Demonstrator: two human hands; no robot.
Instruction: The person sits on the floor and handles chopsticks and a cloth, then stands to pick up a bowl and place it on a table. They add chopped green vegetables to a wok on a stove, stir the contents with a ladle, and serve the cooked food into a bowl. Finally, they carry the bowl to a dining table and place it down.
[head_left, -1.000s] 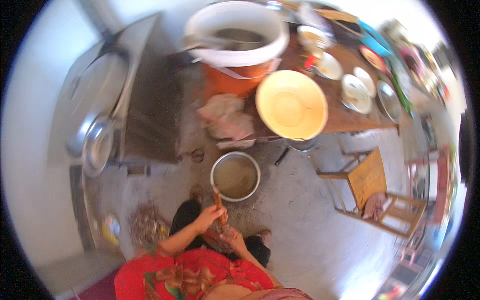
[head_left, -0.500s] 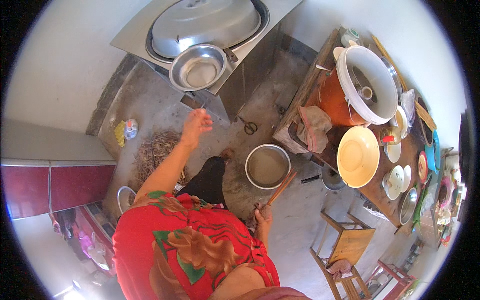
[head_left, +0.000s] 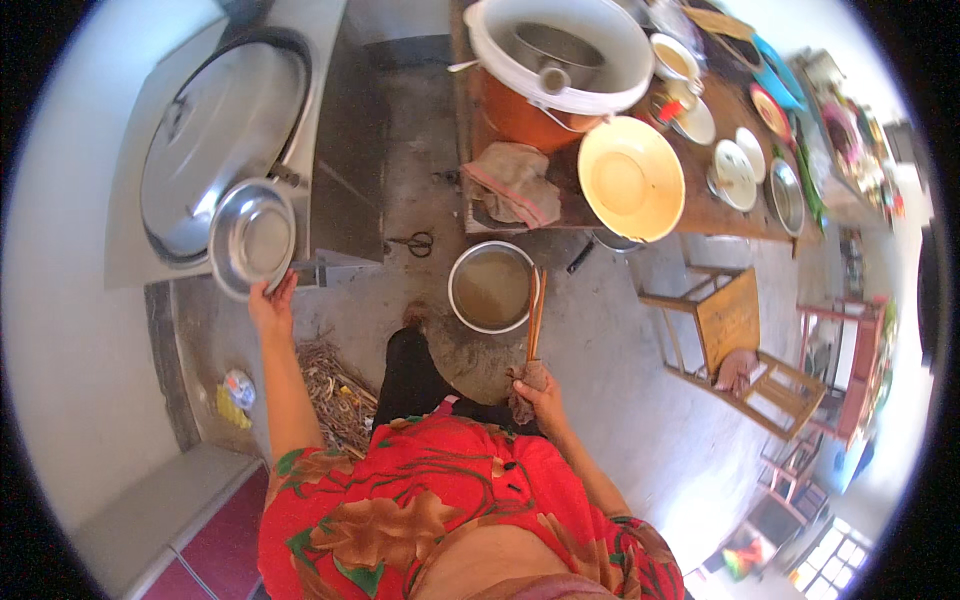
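Note:
My left hand [head_left: 272, 305] is at the near rim of a shiny metal basin [head_left: 253, 232], its fingers closed about the edge. That basin sits at the stove's edge, against a large domed metal lid [head_left: 225, 140]. In my right hand [head_left: 543, 398] are a pair of long wooden chopsticks [head_left: 535, 315] and a bunched brown cloth [head_left: 522, 400]. The chopsticks point away from me, with their tips beside the rim of a metal basin of cloudy liquid [head_left: 490, 288] on the floor.
A wooden table [head_left: 570, 205] at the right bears a large white-rimmed bucket [head_left: 560, 105], a yellow basin [head_left: 630, 178], bowls and a rag [head_left: 515, 180]. Scissors [head_left: 413, 243] lie on the floor. Dry twigs [head_left: 335, 390] are heaped at left; a wooden chair [head_left: 728, 315] stands right.
My left hand has gone from hanging free below the metal basin to its rim. My right hand, still with chopsticks and cloth, has come further forward. The view has turned rightward.

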